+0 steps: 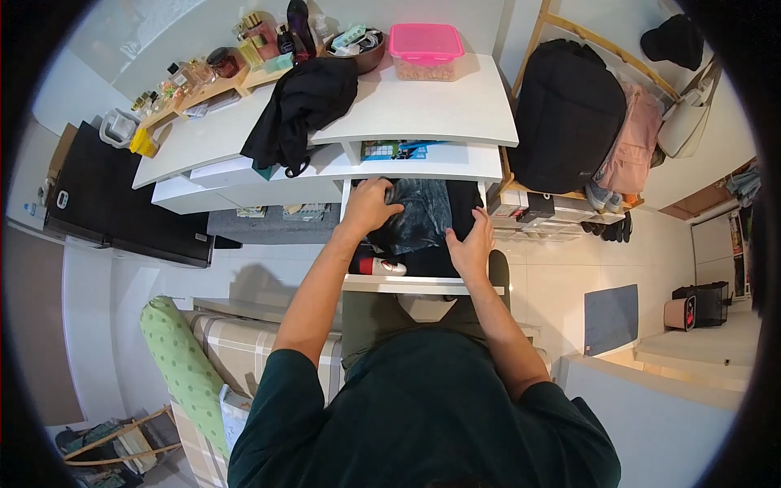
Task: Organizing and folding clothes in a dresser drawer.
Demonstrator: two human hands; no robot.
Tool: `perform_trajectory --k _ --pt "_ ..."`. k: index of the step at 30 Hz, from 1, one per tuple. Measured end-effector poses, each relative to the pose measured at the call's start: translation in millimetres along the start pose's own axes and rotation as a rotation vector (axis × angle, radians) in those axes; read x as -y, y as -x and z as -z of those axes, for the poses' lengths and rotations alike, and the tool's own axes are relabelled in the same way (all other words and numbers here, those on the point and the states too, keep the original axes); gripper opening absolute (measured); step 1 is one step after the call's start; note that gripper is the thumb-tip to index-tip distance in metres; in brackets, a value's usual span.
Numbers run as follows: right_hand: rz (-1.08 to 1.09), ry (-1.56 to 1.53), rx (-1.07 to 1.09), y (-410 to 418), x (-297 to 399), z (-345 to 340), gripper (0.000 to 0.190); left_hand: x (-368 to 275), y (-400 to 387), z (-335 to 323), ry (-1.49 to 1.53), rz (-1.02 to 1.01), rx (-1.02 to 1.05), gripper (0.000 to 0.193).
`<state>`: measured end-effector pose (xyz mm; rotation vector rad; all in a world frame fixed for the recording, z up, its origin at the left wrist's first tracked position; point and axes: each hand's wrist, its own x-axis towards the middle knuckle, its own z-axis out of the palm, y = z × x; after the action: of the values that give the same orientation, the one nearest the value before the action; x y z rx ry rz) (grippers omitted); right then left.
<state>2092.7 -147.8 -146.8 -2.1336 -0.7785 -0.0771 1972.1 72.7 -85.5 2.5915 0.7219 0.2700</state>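
Observation:
A white drawer stands pulled out in front of me, with clothes inside. On top lies a folded dark grey-blue garment with a mottled pattern. My left hand rests at this garment's left edge, thumb and forefinger spread. At its right edge is my right hand, thumb near the cloth and fingers apart along the drawer's right side. Black clothing shows on the right and beneath the garment. A white bottle with a red part lies at the drawer's front left.
Above the drawer is a white dresser top bearing a heap of black cloth, a pink-lidded container, a brown bowl and several perfume bottles. A black backpack stands on the right. A plaid-covered bed is behind left.

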Motion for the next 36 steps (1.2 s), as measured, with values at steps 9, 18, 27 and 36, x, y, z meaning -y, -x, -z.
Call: perform_trajectory --k 9,18,27,36 --pt "0.031 -0.096 -0.03 -7.3 -5.0 3.4 0.07 -7.9 -10.9 13.9 0.073 0.259 0.053 0.084" --pt "-0.159 -0.439 0.041 -3.2 -33.8 -0.8 0.063 -22.8 -12.4 46.9 0.549 0.125 0.273 0.039" --pt "-0.304 -0.498 0.218 6.7 -27.0 36.7 0.057 20.3 -13.3 203.6 1.268 0.27 -0.514 0.043" --pt "-0.063 -0.332 0.248 15.4 -7.2 45.9 0.051 209.3 -52.6 240.8 0.79 0.501 -0.396 0.04"
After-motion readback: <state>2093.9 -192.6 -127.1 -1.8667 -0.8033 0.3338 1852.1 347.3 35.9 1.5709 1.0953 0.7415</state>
